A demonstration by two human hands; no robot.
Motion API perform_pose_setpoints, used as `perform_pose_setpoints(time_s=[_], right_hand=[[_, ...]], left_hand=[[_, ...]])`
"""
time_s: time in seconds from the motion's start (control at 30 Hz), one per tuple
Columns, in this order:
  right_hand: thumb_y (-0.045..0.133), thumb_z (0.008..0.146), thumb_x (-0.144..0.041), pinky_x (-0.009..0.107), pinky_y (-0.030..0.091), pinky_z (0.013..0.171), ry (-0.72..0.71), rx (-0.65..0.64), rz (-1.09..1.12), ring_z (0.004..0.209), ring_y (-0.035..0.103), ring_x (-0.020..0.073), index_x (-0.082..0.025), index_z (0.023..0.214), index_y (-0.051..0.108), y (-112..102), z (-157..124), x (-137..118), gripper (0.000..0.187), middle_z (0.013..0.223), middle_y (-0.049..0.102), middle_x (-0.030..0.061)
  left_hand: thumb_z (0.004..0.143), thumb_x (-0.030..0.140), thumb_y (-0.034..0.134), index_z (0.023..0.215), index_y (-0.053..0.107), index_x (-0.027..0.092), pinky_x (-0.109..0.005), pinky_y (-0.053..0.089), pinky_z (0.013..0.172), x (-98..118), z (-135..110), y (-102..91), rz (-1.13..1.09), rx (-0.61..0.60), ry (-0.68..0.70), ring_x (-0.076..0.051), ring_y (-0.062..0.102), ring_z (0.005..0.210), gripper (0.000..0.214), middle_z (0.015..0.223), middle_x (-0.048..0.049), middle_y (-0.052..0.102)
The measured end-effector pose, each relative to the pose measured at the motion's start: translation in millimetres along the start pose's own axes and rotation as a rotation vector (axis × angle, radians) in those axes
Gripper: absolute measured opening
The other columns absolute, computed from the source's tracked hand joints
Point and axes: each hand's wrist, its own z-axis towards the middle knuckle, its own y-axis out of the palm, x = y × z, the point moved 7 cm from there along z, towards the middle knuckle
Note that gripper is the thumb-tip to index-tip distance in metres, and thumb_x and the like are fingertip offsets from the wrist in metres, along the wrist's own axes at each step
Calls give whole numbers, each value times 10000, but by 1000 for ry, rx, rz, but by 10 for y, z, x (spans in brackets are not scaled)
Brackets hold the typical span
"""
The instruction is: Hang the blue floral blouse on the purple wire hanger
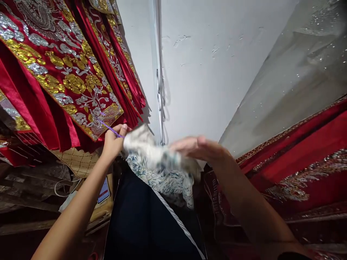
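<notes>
Red embroidered garments (74,83) hang at left, apparently to keep their sequined panels uncreased, with a phone (103,192) lying below. A purple strip (110,129) juts from the left hand (114,141), whose fingers pinch the left end of a patterned cloth (162,178), seemingly to steady it above dark blue fabric (141,216). The right hand (200,147) blurs over the cloth's other end, fingers extended; whether they grip is unclear. Sheer, glittering fabric (287,79) hangs at right. No container is distinguishable.

A phone (103,191) lies on yellow wood (101,213). A striped band (177,219) crosses a dark surface (131,220), with patterned cloth (162,180) at its far end.
</notes>
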Motion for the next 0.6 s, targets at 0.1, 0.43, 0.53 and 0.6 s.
perform_pose_setpoints(time_s=[0.1,0.43,0.53,0.6], right_hand=[[489,890,-710,385,540,938,171,-163,-167,1115,662,260,-193,1267,666,188,-11,277,664,1185,708,126],[728,809,-502,350,543,843,108,504,-280,942,677,227,-177,1035,715,-588,24,876,397,981,722,85],[739,784,-537,301,542,668,292,349,35,705,669,196,-146,840,723,-428,-214,1013,396,771,720,68],[748,774,-538,321,559,645,358,386,200,703,684,219,-157,847,732,-345,-394,1042,388,792,735,78]], left_hand=[[959,497,512,884,723,165,-267,443,637,233,-146,243,-84,-142,62,-165,568,691,401,723,-38,626],[922,632,489,964,755,211,-403,474,974,1226,-587,746,-501,-646,71,-285,650,1015,499,998,-117,698],[939,601,490,1029,726,210,-430,487,977,1106,-584,680,-665,-628,-102,-289,669,1018,466,1012,-108,718],[934,551,538,1107,701,211,-442,486,999,983,-583,680,-741,-665,-197,-298,663,1084,415,1093,-112,719]])
